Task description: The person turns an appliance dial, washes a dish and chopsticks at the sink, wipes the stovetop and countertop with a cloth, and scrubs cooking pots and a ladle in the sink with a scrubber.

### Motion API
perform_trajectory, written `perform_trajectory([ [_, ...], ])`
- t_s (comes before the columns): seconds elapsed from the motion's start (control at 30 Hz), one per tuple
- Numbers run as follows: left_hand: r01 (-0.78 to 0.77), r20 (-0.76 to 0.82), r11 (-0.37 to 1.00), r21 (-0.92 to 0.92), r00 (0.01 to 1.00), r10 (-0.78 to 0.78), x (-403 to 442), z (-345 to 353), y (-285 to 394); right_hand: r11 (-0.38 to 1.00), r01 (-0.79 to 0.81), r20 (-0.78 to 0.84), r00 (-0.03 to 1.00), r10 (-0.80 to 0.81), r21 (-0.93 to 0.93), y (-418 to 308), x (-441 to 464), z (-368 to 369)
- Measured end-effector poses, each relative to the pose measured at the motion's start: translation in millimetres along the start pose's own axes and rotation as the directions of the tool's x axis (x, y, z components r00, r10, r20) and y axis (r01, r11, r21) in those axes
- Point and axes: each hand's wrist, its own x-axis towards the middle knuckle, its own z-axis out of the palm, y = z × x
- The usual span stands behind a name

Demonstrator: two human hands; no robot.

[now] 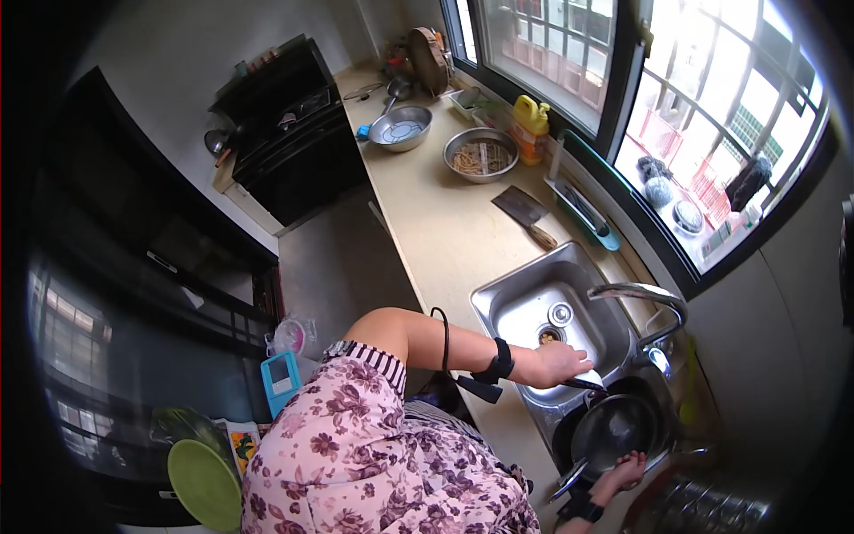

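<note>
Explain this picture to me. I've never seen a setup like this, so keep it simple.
There is no machine here: a single camera worn on a person's head looks forward and down at their two bare hands. The right hand holds the rim of a dark pan at the sink. The left hand is beside it; what it grasps is hard to make out. On the counter are a cleaver, a yellow bottle and metal bowls.
</note>
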Motion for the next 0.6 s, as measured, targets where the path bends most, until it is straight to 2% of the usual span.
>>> perform_trajectory([
  [0.03,-0.017,-0.028,0.997,0.071,0.999,0.020,19.9,24.0,-5.4,1.000,-0.006,0.052,0.999,0.006,-0.011,23.5,22.7,7.4],
  [0.07,-0.010,-0.043,0.995,0.102,0.999,0.015,21.3,26.0,-6.6,0.999,-0.016,0.030,0.999,0.017,-0.041,29.0,17.2,18.8],
  [0.13,0.014,-0.054,0.984,0.178,0.999,-0.004,18.8,26.7,-10.1,0.997,0.065,0.132,0.990,-0.058,-0.047,43.5,1.4,43.1],
  [0.23,-0.057,-0.150,0.964,0.258,0.984,0.098,-22.0,-1.8,-16.6,0.988,0.153,0.249,0.958,-0.144,-0.020,32.2,-68.3,77.4],
  [0.27,-0.067,-0.211,0.946,0.316,0.968,0.139,-25.8,10.0,-28.1,0.982,0.186,0.275,0.947,-0.168,-0.039,29.5,-83.8,87.3],
  [0.37,-0.099,-0.286,0.923,0.371,0.934,0.215,-59.8,-19.3,-37.8,0.961,0.268,0.366,0.903,-0.225,-0.072,26.9,-122.3,126.5],
  [0.43,-0.147,-0.304,0.900,0.409,0.908,0.287,-81.2,-40.3,-50.7,0.935,0.355,0.339,0.878,-0.339,0.016,25.1,-147.4,155.2],
  [0.53,-0.212,-0.343,0.867,0.450,0.856,0.387,-108.1,-77.2,-76.3,0.935,0.352,0.377,0.872,-0.313,-0.038,21.8,-176.4,188.1],
  [0.6,-0.158,-0.374,0.923,0.350,0.880,0.293,-130.5,-111.4,-95.9,0.961,0.269,0.391,0.892,-0.227,-0.057,11.6,-210.1,214.8],
])
